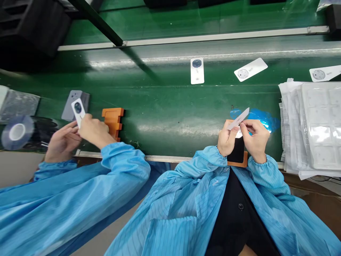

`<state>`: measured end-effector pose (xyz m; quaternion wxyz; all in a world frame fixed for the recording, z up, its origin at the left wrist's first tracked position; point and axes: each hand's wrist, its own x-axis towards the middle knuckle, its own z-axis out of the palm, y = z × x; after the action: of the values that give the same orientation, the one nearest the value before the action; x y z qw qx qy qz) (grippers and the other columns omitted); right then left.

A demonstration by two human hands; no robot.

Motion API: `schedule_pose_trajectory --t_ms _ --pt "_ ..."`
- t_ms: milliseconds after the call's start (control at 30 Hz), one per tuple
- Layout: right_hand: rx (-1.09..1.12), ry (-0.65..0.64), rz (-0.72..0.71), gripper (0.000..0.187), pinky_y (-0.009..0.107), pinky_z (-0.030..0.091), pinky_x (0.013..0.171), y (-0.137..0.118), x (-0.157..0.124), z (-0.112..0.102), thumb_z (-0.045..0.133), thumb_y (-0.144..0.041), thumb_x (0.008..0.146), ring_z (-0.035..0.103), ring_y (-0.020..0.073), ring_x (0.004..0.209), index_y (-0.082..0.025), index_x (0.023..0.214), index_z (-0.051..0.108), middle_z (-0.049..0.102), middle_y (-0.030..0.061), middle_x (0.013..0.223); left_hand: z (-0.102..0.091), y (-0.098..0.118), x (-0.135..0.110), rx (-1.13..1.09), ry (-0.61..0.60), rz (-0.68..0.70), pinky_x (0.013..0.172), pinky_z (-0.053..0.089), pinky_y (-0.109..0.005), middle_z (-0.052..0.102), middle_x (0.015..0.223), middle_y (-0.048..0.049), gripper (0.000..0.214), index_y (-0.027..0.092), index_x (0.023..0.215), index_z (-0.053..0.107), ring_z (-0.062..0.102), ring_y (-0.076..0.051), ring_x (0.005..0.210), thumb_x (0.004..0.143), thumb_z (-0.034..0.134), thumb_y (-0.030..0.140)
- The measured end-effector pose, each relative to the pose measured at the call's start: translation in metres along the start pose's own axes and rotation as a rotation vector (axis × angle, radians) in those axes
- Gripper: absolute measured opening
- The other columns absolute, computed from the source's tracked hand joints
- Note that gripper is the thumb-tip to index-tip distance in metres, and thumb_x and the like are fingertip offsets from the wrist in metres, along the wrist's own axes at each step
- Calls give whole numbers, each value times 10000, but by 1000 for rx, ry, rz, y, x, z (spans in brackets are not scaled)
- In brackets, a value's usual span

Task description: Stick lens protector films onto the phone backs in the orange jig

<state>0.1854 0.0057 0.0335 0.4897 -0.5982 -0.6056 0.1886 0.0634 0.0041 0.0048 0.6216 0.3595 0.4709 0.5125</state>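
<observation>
My left hand (227,139) and my right hand (256,139) are both closed on a thin white card-like plate (241,117), held edge-on above an orange jig (237,161) with a black insert at the belt's near edge. A blue film (262,117) lies on the belt just behind my hands. At the left a co-worker's two hands (80,133) hold a similar white plate with a dark round part (78,108).
Three white plates (197,70) (250,69) (323,73) lie on the green conveyor belt (170,106). A stack of clear blister trays (317,128) sits at the right. Another orange jig (113,121), a grey block (74,101) and a tape roll (16,132) are at the left.
</observation>
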Motion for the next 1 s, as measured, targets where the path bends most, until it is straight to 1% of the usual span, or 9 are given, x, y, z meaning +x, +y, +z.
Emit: schedule_pose_trajectory --t_ms 133,233,300,400,467,600,733,867,1000 --pt "6 -4 11 99 356 658 734 1 1 0 653 -290 940 715 198 842 -227 894 714 735 58 934 0 -3 -1 64 36 75 978 509 -352 769 1026 -84 634 204 1203 734 711 -284 1075 854 680 731" --pt "16 -5 19 87 356 665 744 3 1 1 672 -298 931 720 198 846 -226 902 713 735 57 947 2 1 -2 136 1 127 997 511 -355 761 1115 -79 626 230 1253 716 720 -272 1046 902 609 737" --pt "12 -5 19 85 350 665 739 3 1 0 665 -292 934 720 196 843 -226 901 708 734 57 945 3 5 -3 168 -29 156 1042 502 -375 749 1192 -80 564 242 1194 720 708 -284 1117 930 578 720" --pt "19 -3 20 83 344 662 730 3 1 0 657 -282 937 716 192 831 -225 898 703 732 59 945 4 8 -5 156 -44 191 1100 482 -401 721 1291 -77 476 245 1049 705 645 -303 1287 946 579 693" --pt "43 1 21 86 346 660 732 3 1 -1 667 -287 936 716 194 834 -222 895 708 733 61 946 5 7 -5 153 -46 214 1104 482 -397 708 1327 -76 465 241 1010 688 630 -298 1317 954 570 688" --pt "78 11 31 99 361 660 736 5 1 -1 686 -307 928 720 206 857 -223 884 716 732 63 939 4 2 -5 171 -23 195 1044 509 -363 688 1381 -75 492 240 1049 698 679 -283 1224 946 569 704" --pt "85 10 29 85 364 662 750 7 1 0 669 -293 922 723 209 875 -228 889 713 735 62 947 4 1 -6 166 -27 167 1036 513 -363 711 1336 -73 544 248 1154 707 687 -289 1200 931 574 726" --pt "89 26 15 85 360 659 765 8 1 1 658 -279 923 728 208 881 -224 891 715 740 66 958 7 6 -8 173 -48 232 1119 486 -398 691 1368 -92 520 230 1107 695 612 -313 1347 958 547 704" --pt "76 27 27 105 358 652 756 9 2 1 661 -307 925 725 205 870 -221 882 704 741 67 965 9 7 -9 224 -103 298 1199 449 -434 629 1463 -118 514 219 1201 655 509 -310 1474 989 524 668"
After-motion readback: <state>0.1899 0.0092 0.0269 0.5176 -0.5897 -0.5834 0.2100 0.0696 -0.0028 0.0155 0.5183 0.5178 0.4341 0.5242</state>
